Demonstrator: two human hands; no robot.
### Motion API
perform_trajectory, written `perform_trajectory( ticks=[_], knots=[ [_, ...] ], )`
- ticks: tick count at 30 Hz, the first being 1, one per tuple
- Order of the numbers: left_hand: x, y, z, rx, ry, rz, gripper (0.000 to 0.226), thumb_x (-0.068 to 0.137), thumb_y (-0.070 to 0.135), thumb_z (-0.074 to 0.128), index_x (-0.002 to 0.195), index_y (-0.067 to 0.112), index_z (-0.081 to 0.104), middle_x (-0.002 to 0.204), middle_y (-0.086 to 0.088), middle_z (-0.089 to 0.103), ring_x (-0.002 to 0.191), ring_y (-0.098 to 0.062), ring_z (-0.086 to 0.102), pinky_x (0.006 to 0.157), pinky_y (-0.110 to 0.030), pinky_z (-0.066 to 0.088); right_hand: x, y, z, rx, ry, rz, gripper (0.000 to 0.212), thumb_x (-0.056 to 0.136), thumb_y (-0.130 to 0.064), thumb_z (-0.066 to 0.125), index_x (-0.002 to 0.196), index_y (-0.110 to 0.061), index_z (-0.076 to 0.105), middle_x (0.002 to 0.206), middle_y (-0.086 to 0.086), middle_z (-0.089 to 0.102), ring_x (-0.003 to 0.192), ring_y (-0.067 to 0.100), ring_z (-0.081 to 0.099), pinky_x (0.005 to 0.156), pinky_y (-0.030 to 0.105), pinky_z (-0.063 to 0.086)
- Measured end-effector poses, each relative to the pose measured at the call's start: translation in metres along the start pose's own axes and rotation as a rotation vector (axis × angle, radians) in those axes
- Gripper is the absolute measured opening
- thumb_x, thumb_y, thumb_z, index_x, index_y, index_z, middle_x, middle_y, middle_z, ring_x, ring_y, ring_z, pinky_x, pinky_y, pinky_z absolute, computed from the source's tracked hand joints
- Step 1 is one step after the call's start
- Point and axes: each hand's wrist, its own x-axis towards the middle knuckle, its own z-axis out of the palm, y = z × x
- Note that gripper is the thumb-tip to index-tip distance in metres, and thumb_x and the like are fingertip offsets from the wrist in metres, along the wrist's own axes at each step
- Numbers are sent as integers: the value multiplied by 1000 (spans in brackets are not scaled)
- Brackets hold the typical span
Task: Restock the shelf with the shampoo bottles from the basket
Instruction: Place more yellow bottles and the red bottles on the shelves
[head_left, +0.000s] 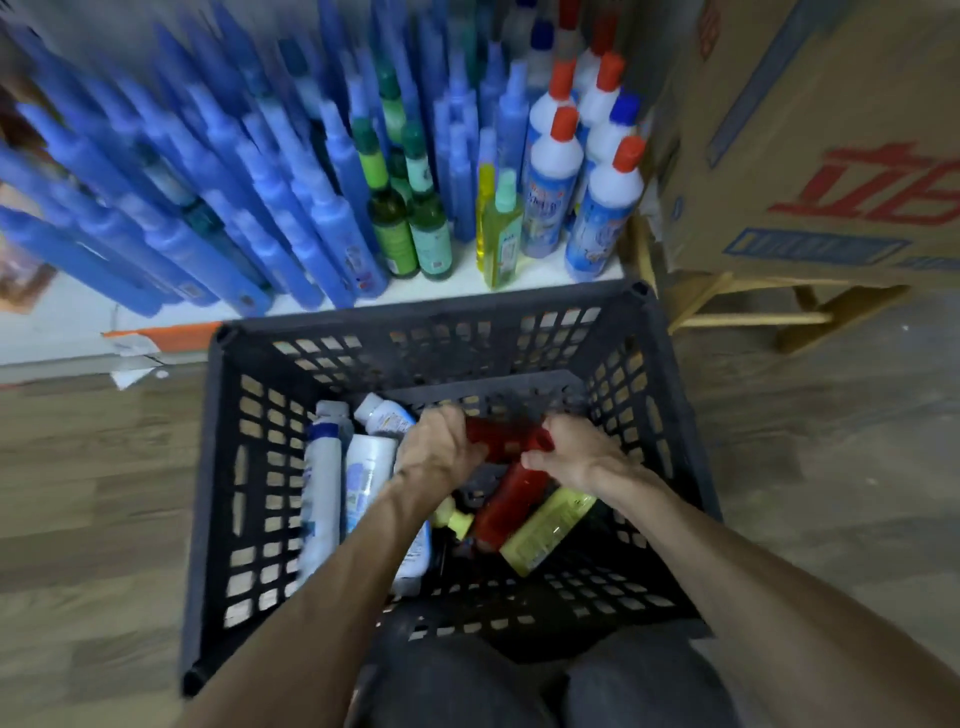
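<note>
A pair of knees (467, 686) in dark trousers is seen at the bottom edge, drawn up against the near wall of the black basket (208, 467). The basket is set on the floor just before the shelf, probably so that bottles can be passed across with little reach. Both forearms are lowered into it. The left hand (439, 452) is curled over one end of a red bottle (498, 436) and the right hand (576, 457) is closed round the other end, so the bottle lies crosswise between the two grips; exact finger contact is blurred. Beneath it a second red bottle (511, 499) and a yellow bottle (545, 525) are left lying aslant, and white bottles (363, 483) are laid along the left wall. Beyond the far rim, the white shelf (67, 322) is crowded with upright blue bottles (291, 208), green bottles (395, 228) and red-capped bottles (602, 208), with a bare strip kept at its front edge. A cardboard box (810, 130) is stood to the right
</note>
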Motion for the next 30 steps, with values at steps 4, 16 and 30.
perform_trajectory(
  ticks=[4, 16, 30],
  knots=[
    [-73, 28, -93, 56, -18, -59, 49, 82, 38, 66, 121, 10, 55, 111, -10, 61, 107, -28, 61, 82, -33, 48, -92, -43, -62, -210, 126, -126, 53, 97, -29, 57, 141, -8, 37, 144, 11, 41, 132, 30, 43, 101, 41, 44],
    [-338, 239, -478, 265, 47, 38, 42, 83, 32, 61, 119, 15, 49, 123, -8, 54, 112, -29, 59, 87, -37, 49, -436, -190, -390, -319, 365, -236, 49, 94, -30, 57, 137, -14, 40, 144, 6, 42, 136, 29, 38, 109, 41, 37],
    [-471, 379, -735, 174, 326, 240, 40, 69, 35, 75, 97, 12, 58, 99, -8, 63, 90, -28, 63, 68, -33, 48, -629, -287, -646, -353, 717, -417, 34, 92, -27, 57, 120, -9, 52, 121, 10, 59, 117, 29, 51, 88, 40, 45]
  ],
)
